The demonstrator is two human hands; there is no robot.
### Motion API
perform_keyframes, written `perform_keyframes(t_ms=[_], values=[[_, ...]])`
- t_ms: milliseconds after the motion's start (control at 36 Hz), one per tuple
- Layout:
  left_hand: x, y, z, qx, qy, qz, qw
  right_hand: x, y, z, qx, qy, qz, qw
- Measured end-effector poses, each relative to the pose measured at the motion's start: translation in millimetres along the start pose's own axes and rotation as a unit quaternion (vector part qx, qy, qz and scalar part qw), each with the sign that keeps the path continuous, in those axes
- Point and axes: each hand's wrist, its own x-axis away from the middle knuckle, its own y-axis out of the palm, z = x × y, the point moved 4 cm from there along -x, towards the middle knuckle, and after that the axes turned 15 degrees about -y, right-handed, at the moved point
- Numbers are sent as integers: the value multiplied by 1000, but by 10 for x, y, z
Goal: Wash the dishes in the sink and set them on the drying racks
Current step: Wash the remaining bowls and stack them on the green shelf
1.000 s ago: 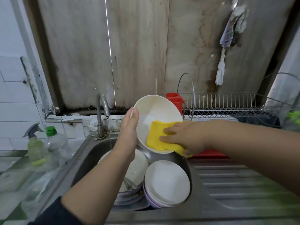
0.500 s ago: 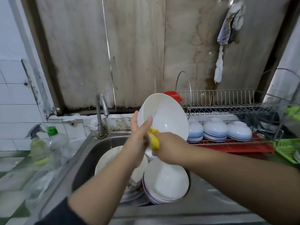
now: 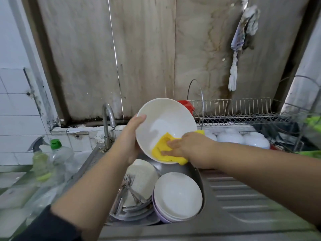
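The steel sink (image 3: 199, 173) is being filled by a stack of white bowls (image 3: 178, 195) beside plates (image 3: 141, 180) with forks (image 3: 128, 186) lying on them. Upturned bowls (image 3: 243, 139) are being held on the wire drying rack (image 3: 243, 117).
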Motion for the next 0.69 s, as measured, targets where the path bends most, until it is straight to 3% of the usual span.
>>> perform_keyframes(t_ms=[28,83,167,222,306,389,417,500,583,639,694], values=[[1,3,-31,7,-7,15,1000,3,23,32,38,-11,-17,999],[-6,77,-145,42,23,57,997,-34,-8,0,8,9,-5,1000],[-58,200,-367,8,74,83,994,-132,-147,-106,-225,76,113,965],[-69,220,-348,-18,52,53,997,-143,-157,-134,-287,71,173,940],[-88,85,-75,-38,35,14,999,-59,-72,-27,-191,58,122,972],[-183,-77,83,-29,21,62,997,2,-25,46,6,-5,15,1000],[-201,-69,62,-12,19,75,997,-9,-30,42,17,-3,3,1000],[-155,119,-111,22,61,113,992,-102,-105,-29,-119,68,86,987],[-80,306,-284,-18,103,139,985,-173,-155,-111,-293,91,199,931],[-91,275,-214,-6,74,99,992,-155,-126,-85,-274,82,181,941],[-131,116,-59,-4,41,77,996,-54,-75,-3,-160,70,109,979]])
